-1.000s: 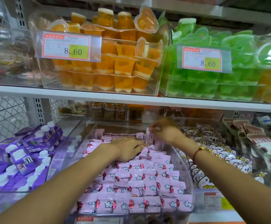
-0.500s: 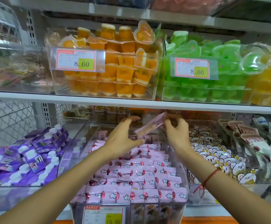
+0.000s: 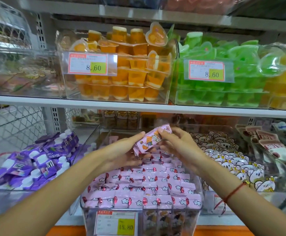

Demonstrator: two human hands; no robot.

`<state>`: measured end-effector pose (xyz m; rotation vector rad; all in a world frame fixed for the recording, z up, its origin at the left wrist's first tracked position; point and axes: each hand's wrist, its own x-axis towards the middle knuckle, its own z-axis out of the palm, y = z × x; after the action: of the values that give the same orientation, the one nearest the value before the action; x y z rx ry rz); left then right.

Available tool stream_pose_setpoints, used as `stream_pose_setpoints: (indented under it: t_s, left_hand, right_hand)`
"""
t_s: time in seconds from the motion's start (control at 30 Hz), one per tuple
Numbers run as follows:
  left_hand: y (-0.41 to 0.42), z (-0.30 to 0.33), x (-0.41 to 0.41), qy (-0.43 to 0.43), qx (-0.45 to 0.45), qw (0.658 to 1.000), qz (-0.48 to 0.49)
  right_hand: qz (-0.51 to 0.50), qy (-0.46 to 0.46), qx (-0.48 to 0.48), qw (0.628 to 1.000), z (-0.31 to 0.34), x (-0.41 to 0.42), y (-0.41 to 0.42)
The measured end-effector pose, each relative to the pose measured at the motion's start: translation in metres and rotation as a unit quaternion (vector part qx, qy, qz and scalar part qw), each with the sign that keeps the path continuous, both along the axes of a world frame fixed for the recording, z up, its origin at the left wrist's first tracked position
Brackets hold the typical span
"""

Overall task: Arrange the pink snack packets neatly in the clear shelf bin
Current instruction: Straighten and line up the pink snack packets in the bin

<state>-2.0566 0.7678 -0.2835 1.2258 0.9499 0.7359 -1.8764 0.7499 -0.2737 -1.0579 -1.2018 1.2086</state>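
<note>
A clear shelf bin [image 3: 186, 211] on the lower shelf holds several pink snack packets [image 3: 147, 181] stacked in rows. Above the back of the bin, one pink packet [image 3: 151, 139] is lifted and tilted, its printed face toward me. My left hand [image 3: 121, 150] holds its lower left end with fingers and thumb. My right hand [image 3: 178, 143] pinches its upper right end. Both forearms reach in over the front of the bin.
A bin of purple pouches [image 3: 36, 160] sits to the left, a bin of white bear-print packets [image 3: 227, 159] to the right. The shelf board [image 3: 138, 108] above carries bins of orange jelly cups [image 3: 121, 72] and green ones [image 3: 224, 79]. A price tag [image 3: 116, 223] is on the bin front.
Both hands left the packets in the bin and raised one pink packet above the back rows, turning its printed face up toward me. The view also tilted upward.
</note>
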Motion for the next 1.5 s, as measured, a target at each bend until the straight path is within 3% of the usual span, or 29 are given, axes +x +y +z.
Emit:
stream_pose_setpoints:
  t_s: [0.23, 0.37, 0.47, 0.53, 0.63, 0.7, 0.8, 0.97, 1.13, 1.3, 1.5]
  left_hand:
    - [-0.005, 0.002, 0.0, -0.007, 0.091, 0.994, 0.058]
    - [-0.003, 0.004, -0.001, 0.091, 0.211, 0.967, 0.11]
    - [-0.004, 0.009, -0.001, 0.158, 0.336, 0.917, 0.146]
    - [-0.005, 0.012, 0.001, 0.176, 0.38, 0.896, 0.151]
    - [-0.006, 0.015, 0.01, 0.152, 0.379, 0.898, 0.167]
    - [-0.006, 0.014, 0.016, 0.144, 0.386, 0.897, 0.163]
    - [-0.001, 0.012, 0.014, 0.174, 0.38, 0.897, 0.143]
    - [0.024, -0.003, 0.003, 0.382, 0.376, 0.836, 0.117]
    - [0.049, -0.022, 0.028, 0.43, 0.359, 0.828, -0.022]
    - [0.066, -0.038, 0.028, 0.544, 0.382, 0.745, -0.057]
    - [0.066, -0.043, 0.027, 0.55, 0.422, 0.72, -0.037]
  right_hand:
    - [-0.04, 0.024, 0.027, 0.999, -0.004, 0.006, 0.004]
    - [-0.098, -0.135, 0.067, 0.984, -0.004, 0.013, 0.006]
    - [-0.144, -0.321, 0.17, 0.921, -0.003, 0.021, 0.004]
    - [-0.09, -0.395, 0.226, 0.886, -0.003, 0.021, 0.003]
    - [-0.067, -0.489, 0.306, 0.814, -0.005, 0.012, 0.002]
    - [-0.089, -0.51, 0.338, 0.786, -0.005, 0.008, 0.002]
    - [-0.113, -0.484, 0.309, 0.811, -0.004, 0.016, 0.003]
    - [-0.156, -0.346, 0.229, 0.896, -0.01, 0.038, 0.007]
    - [-0.146, -0.28, 0.143, 0.938, -0.014, 0.036, 0.032]
    - [-0.107, -0.385, 0.136, 0.906, -0.012, 0.037, 0.061]
    - [-0.057, -0.512, 0.134, 0.846, 0.0, 0.036, 0.088]
